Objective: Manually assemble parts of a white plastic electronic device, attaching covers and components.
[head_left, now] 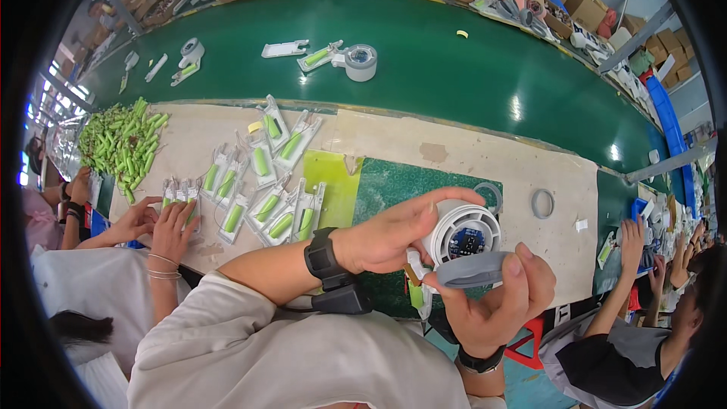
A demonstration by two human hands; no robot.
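Observation:
My left hand (379, 236) is closed round a white round housing (441, 236) with a spoked opening. Inside it a blue circuit board (467, 244) shows. Below the housing hangs an open handle part with a green battery (416, 295), partly hidden by my right hand. My right hand (507, 299) pinches a grey ring (473, 271) between thumb and fingers. The ring is tilted in front of the housing's lower rim; whether the two touch I cannot tell. Just beyond the housing lies another grey ring (500, 197), and a third grey ring (535, 203) lies to its right.
Left of my green mat (401, 182) lie several white handle shells with green batteries (261, 160) and a heap of green batteries (125, 140). A green conveyor belt (454, 83) crosses beyond, carrying a white round assembly (360, 64). Co-workers' hands (174, 231) are at left, others at right.

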